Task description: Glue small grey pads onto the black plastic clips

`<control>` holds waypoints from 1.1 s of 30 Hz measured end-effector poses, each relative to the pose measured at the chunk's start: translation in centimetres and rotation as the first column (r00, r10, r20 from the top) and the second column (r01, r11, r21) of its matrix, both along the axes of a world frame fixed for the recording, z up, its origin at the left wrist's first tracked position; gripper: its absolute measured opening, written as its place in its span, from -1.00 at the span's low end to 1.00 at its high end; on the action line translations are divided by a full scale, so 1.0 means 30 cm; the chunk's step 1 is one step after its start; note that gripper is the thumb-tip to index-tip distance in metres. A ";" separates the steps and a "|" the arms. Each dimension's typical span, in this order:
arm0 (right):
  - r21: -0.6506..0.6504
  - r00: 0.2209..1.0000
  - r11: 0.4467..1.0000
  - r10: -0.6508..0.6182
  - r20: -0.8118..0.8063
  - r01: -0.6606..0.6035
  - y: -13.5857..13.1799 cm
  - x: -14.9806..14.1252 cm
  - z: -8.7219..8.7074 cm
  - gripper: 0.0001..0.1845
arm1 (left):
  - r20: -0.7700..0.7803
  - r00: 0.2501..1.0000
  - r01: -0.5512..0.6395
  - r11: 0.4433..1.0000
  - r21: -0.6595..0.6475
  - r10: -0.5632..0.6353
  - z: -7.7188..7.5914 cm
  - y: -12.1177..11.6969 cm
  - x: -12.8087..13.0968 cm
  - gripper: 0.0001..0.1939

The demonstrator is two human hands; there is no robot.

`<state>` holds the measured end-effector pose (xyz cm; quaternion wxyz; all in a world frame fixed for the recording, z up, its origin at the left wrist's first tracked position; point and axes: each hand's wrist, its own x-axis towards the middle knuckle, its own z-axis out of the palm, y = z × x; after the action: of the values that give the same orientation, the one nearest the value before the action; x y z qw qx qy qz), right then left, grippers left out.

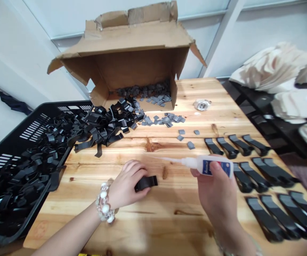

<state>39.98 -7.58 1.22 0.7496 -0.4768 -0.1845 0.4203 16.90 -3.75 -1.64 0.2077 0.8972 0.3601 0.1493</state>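
Note:
My left hand [129,183], with a beaded bracelet at its wrist, is closed around a black curved clip [146,183] low over the wooden table. Part of the clip is hidden by the fingers. In my right hand [217,192] lies a white glue bottle [200,164] with a blue label, tilted on its side, its long thin nozzle pointing left above the table. The nozzle tip is apart from the clip. Several small grey square pads [180,135] lie on the table beyond the bottle. Rows of black clips with grey pads at their ends [249,174] lie to the right.
A black plastic crate [40,128] full of black clips stands at the left. Loose clips [105,122] spill onto the table [89,199]. At the back, an open cardboard box [137,39] holds grey pads. A clear round object [202,105] and white cloth-like stacks [270,67] are farther right.

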 end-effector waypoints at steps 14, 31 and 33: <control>0.144 0.994 0.984 0.104 0.027 -0.107 0.062 0.047 0.050 -0.80 | -0.098 0.992 -0.081 0.995 -0.055 0.076 0.005 -0.008 0.015 -0.79; 0.074 0.922 0.980 0.148 0.359 -0.186 0.116 0.001 0.001 -0.78 | -0.128 0.991 -0.038 0.997 -0.067 0.029 0.006 0.052 0.039 -0.73; 0.068 0.911 0.977 0.161 0.380 -0.201 0.113 -0.006 -0.005 -0.78 | -0.111 0.994 -0.013 0.997 -0.072 0.005 -0.001 0.060 0.038 -0.70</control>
<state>39.79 -4.17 1.06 0.6830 -0.4884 -0.3888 0.3792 18.04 -1.94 -1.66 0.2189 0.8943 0.3804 0.0872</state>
